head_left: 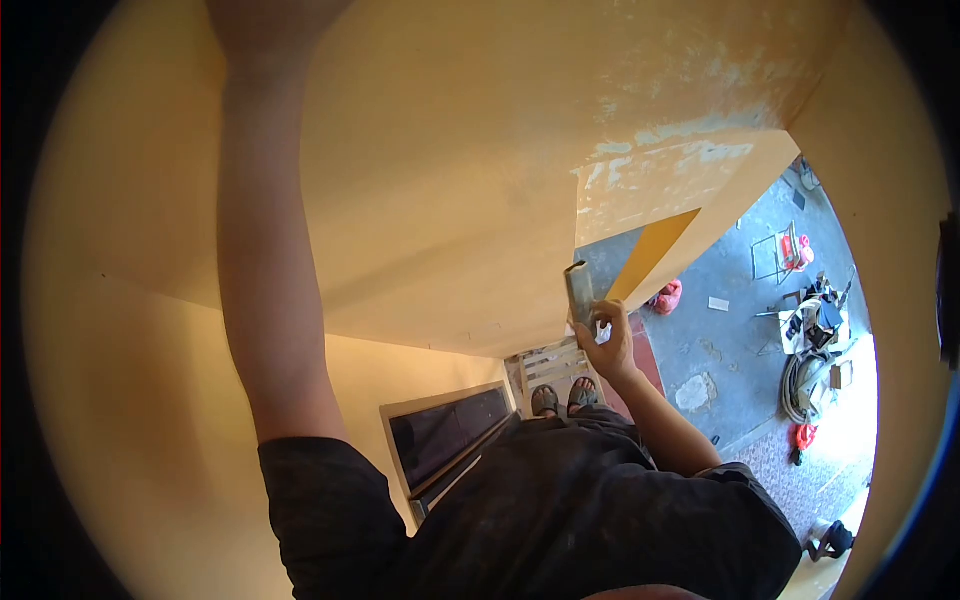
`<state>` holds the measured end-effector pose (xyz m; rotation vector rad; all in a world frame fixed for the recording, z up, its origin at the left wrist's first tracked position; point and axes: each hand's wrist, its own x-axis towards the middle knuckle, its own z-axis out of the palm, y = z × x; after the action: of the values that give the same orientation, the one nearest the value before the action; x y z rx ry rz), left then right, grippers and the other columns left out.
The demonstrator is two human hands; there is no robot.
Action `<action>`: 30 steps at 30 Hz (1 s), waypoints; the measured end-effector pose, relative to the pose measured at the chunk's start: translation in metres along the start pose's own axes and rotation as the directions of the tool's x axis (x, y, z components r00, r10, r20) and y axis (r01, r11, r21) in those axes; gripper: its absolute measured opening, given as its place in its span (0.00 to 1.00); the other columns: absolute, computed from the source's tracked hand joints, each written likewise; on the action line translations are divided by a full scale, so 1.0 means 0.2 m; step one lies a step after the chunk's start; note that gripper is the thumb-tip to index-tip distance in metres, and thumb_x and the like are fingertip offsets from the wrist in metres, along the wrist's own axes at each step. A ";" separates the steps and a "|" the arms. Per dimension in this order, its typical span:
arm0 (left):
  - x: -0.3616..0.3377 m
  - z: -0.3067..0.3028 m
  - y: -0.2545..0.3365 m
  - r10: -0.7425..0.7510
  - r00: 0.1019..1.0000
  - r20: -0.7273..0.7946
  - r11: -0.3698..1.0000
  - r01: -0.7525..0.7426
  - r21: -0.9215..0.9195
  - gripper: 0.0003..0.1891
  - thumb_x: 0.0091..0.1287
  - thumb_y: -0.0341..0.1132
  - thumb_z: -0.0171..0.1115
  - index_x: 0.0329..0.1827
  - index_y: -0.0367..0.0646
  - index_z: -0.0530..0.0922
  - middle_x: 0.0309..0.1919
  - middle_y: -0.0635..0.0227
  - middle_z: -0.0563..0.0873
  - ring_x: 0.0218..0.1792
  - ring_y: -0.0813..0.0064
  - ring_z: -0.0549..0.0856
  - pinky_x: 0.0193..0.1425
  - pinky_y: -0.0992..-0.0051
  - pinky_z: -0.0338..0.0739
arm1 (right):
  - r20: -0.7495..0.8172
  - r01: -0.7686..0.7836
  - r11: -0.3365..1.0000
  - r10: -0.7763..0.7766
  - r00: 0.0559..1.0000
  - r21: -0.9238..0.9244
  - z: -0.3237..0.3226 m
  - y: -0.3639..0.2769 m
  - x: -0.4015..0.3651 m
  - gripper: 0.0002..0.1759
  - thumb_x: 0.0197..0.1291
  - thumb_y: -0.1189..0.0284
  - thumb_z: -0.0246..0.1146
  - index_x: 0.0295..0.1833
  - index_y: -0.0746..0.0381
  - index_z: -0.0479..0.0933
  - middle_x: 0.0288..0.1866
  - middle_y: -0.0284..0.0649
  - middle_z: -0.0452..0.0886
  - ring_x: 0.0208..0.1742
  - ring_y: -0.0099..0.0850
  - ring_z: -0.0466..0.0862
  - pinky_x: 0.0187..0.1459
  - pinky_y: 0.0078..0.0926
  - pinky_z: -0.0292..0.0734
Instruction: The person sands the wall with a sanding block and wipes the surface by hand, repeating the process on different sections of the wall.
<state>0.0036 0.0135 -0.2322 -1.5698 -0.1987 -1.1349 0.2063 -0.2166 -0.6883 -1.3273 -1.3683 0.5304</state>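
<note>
My right hand (614,348) grips a short, flat, grey metal-looking blade (581,295) at its lower end, thumb on one side and curled fingers on the other. The blade points up, a little away from my body, and overlaps the lower edge of the wall. My left arm stretches up along the yellow-tan wall (450,190). Only the base of my left hand (278,22) shows at the top edge, and its fingers are out of the picture. Pale, patchy white marks (690,135) spread over the wall at upper right.
My sandalled feet (563,397) stand on a slatted wooden platform (548,365), high above a blue-grey floor (690,330). A dark framed opening (450,435) is at lower left. Below lie a folding chair (775,255), a cluttered small table (815,320), coiled hose (800,390) and red bags (667,297).
</note>
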 end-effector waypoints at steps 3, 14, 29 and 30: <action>0.01 0.00 0.01 -0.001 1.000 0.009 1.000 0.001 0.001 0.14 0.62 0.30 0.62 0.50 0.36 0.82 0.55 0.56 0.84 0.59 0.55 0.80 0.65 0.61 0.73 | -0.114 0.122 0.992 -0.123 0.986 -0.016 0.01 -0.01 0.13 0.29 0.54 0.78 0.71 0.61 0.66 0.70 0.45 0.46 0.76 0.41 0.38 0.78 0.42 0.32 0.74; 0.01 -0.11 -0.08 -0.033 0.999 -0.005 0.993 0.032 -0.115 0.16 0.64 0.35 0.60 0.53 0.37 0.80 0.56 0.53 0.82 0.61 0.51 0.79 0.69 0.54 0.69 | -0.423 0.482 0.841 -0.540 0.728 -0.244 0.11 -0.50 0.86 0.33 0.54 0.77 0.71 0.68 0.65 0.71 0.49 0.47 0.77 0.46 0.41 0.76 0.48 0.36 0.75; -0.06 -0.01 -0.08 -0.144 0.981 -0.129 0.987 0.134 -0.084 0.18 0.60 0.41 0.64 0.53 0.48 0.79 0.50 0.67 0.84 0.57 0.59 0.79 0.65 0.55 0.67 | -0.511 0.395 0.768 -0.634 0.580 -0.505 0.28 -0.42 0.97 0.30 0.47 0.74 0.74 0.61 0.58 0.81 0.44 0.42 0.78 0.44 0.37 0.75 0.49 0.36 0.68; -0.06 -0.02 -0.07 -0.141 0.982 -0.123 0.990 0.138 -0.034 0.20 0.60 0.41 0.64 0.54 0.47 0.78 0.50 0.67 0.84 0.58 0.58 0.79 0.65 0.51 0.66 | -0.488 0.371 0.762 -0.632 0.602 -0.531 0.27 -0.42 0.95 0.31 0.47 0.74 0.74 0.61 0.58 0.81 0.44 0.41 0.79 0.44 0.37 0.75 0.49 0.36 0.68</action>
<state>-0.0132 0.0196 -0.2317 -1.5197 -0.2142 -1.3456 0.1685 -0.0488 -0.5586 -1.1563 -1.1908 -0.6033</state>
